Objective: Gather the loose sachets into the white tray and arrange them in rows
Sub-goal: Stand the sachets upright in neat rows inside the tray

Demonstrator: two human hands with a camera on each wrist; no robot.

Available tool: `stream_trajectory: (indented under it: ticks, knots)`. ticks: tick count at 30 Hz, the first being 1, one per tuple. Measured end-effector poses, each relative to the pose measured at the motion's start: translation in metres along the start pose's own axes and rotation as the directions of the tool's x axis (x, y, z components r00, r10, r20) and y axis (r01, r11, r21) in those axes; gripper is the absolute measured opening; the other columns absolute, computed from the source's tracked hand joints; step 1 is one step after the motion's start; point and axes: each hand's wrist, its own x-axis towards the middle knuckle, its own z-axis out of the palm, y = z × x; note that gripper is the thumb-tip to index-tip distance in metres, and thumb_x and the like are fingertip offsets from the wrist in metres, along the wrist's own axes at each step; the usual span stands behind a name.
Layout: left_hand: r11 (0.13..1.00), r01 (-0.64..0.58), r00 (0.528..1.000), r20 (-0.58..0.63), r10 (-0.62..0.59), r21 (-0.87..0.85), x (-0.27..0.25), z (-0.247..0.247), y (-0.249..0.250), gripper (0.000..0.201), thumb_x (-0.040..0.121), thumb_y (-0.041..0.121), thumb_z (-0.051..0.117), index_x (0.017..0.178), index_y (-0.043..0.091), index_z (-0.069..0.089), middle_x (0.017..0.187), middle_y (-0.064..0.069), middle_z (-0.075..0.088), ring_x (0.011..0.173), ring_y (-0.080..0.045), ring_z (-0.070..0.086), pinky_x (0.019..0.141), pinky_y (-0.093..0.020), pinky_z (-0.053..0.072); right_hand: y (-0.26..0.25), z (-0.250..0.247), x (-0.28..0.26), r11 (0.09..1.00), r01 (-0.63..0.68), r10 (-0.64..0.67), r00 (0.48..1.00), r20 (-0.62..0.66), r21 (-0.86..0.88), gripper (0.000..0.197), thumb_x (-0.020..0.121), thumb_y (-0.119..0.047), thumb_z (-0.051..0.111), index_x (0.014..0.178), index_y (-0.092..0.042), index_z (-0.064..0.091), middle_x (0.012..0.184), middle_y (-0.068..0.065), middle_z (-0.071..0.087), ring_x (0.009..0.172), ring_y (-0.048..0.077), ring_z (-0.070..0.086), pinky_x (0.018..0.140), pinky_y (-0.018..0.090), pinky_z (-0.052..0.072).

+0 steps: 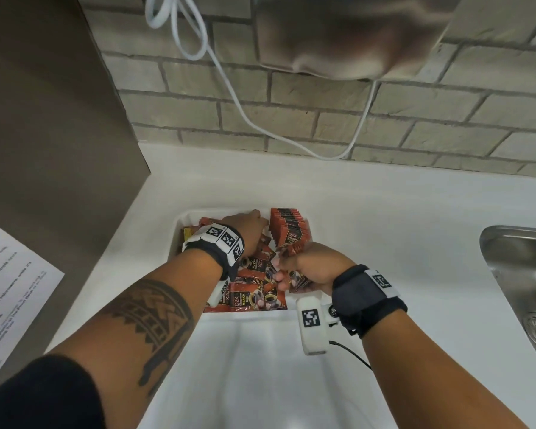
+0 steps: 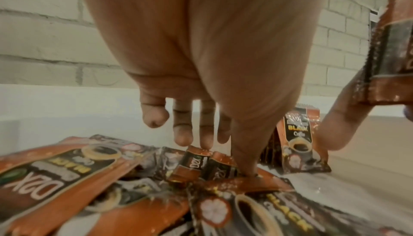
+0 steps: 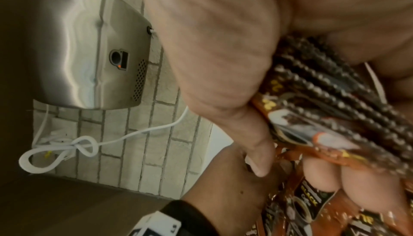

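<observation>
We see the white tray [image 1: 180,226] on the counter [image 1: 384,212], w/ loose sachets [image 1: 254,297] lying flat in its near and left part and a standing row [image 1: 288,227] along its far right side. Left hand [image 1: 248,232] reaches into the far part of the tray, fingers [image 2: 183,134] extended, tips touching loose sachets. Right hand [image 1: 313,267] clenches a fanned bunch of sachets [image 3: 335,102] just above the tray, near the row. Sink [image 1: 520,274] at right
</observation>
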Motion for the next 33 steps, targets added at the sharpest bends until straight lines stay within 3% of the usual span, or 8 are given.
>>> stream_trajectory:
  ticks: [5,13,16,22,27,29,30,33]
  knots:
    - [0.995,0.025,0.999,0.019,-0.027,0.097,-0.002,-0.001,0.003,0.037,0.090,0.024,0.072,0.123,0.015,0.062,0.116,-0.007,0.050,0.094,-0.028,0.063,0.066,-0.035,0.048,0.003,0.003,0.006,1.000,-0.018,0.018,1.000,-0.005,-0.020,0.015,0.093,-0.022,0.068,0.104,-0.012,0.067,0.083,0.002,0.072,0.082,0.021,0.069,0.093,0.043,0.054]
    - [1.000,0.017,0.996,0.083,-0.019,0.023,-0.009,-0.015,-0.006,0.027,0.092,0.007,0.062,0.119,0.008,0.065,0.116,-0.011,0.066,0.103,-0.030,0.064,0.085,-0.037,0.055,0.001,0.000,0.011,0.999,-0.032,0.032,1.000,-0.001,-0.035,0.026,0.093,-0.025,0.069,0.111,-0.007,0.069,0.086,0.003,0.072,0.084,0.021,0.070,0.094,0.043,0.054]
    - [0.996,0.055,0.994,0.095,-0.049,-0.065,-0.013,-0.026,-0.012,0.023,0.093,0.013,0.068,0.116,0.009,0.069,0.118,-0.006,0.068,0.106,-0.027,0.064,0.083,-0.031,0.052,0.000,-0.002,0.012,0.999,-0.032,0.032,0.999,-0.003,-0.019,0.028,0.092,-0.024,0.070,0.114,-0.007,0.068,0.088,0.004,0.073,0.083,0.021,0.070,0.086,0.038,0.055]
    - [0.982,0.104,0.981,0.180,-0.075,-0.160,-0.026,-0.040,-0.028,0.035,0.096,0.006,0.060,0.130,0.015,0.065,0.137,-0.006,0.059,0.120,-0.024,0.057,0.083,-0.027,0.043,0.000,-0.004,0.013,0.999,-0.029,0.029,1.000,-0.011,-0.023,0.028,0.090,-0.023,0.073,0.112,-0.007,0.069,0.088,0.004,0.075,0.082,0.020,0.071,0.086,0.038,0.056]
    - [0.993,0.057,0.964,0.263,-0.027,-0.108,-0.038,-0.031,-0.027,0.045,0.106,0.018,0.042,0.151,0.026,0.046,0.159,-0.004,0.040,0.139,-0.026,0.044,0.105,-0.031,0.040,-0.004,0.000,0.013,0.999,-0.024,0.024,1.000,0.002,-0.048,0.028,0.089,-0.027,0.074,0.109,-0.008,0.070,0.086,0.003,0.074,0.082,0.020,0.071,0.094,0.043,0.055]
    - [0.997,0.068,0.948,0.314,-0.052,-0.040,-0.031,-0.024,-0.028,0.048,0.104,0.013,0.040,0.151,0.022,0.045,0.151,-0.008,0.047,0.131,-0.028,0.050,0.100,-0.034,0.045,-0.004,0.001,0.013,0.998,-0.022,0.022,1.000,0.006,-0.063,0.031,0.090,-0.029,0.073,0.112,-0.008,0.069,0.086,0.002,0.074,0.083,0.020,0.072,0.098,0.047,0.053]
    - [0.997,0.071,0.937,0.343,-0.065,-0.005,-0.026,-0.020,-0.031,0.046,0.102,0.012,0.041,0.147,0.018,0.050,0.135,-0.011,0.054,0.118,-0.028,0.055,0.091,-0.034,0.047,-0.004,0.001,0.013,0.998,-0.021,0.021,1.000,0.011,-0.063,0.031,0.090,-0.028,0.073,0.113,-0.008,0.068,0.086,0.002,0.074,0.083,0.020,0.071,0.099,0.048,0.052]
    - [0.994,0.075,0.924,0.369,-0.101,0.085,-0.018,-0.015,-0.038,0.024,0.100,0.016,0.045,0.116,0.013,0.062,0.108,-0.007,0.051,0.092,-0.022,0.047,0.077,-0.031,0.042,-0.004,0.002,0.013,0.998,-0.012,0.013,1.000,0.015,-0.062,0.027,0.090,-0.026,0.072,0.110,-0.010,0.068,0.084,0.002,0.073,0.081,0.019,0.071,0.098,0.047,0.053]
